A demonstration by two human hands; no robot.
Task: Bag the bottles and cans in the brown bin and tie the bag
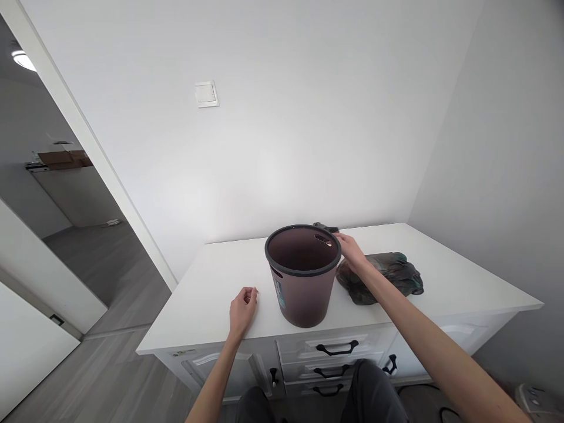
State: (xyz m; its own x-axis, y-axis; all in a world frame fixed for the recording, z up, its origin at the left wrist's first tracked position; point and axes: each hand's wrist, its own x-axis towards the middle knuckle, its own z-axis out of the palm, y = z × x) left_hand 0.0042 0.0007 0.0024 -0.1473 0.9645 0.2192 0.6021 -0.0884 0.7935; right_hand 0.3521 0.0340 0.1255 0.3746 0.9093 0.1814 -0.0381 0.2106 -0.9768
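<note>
At the far left, a brown cardboard box [59,158] sits beyond the open doorway; next, a square white plastic light switch [206,94] is set on the wall above the smooth white-topped desk [200,294]; over the desk's near left part is the left hand [243,305], its grip curled inward with thumb near fingertips, though I cannot tell whether it has hold of anything; just beside it, a dull purple, round plastic bin [308,302] with a black rim stands upright on the desk; a dark, crumpled piece [328,227] shows behind the rim; the right hand [350,247] is at the bin's far right side, its grip partly hidden, so I cannot tell how far open it is or what it holds; a translucent dark grey, crumpled plastic bag [399,271] lies right of the bin, partly behind the right forearm.
</note>
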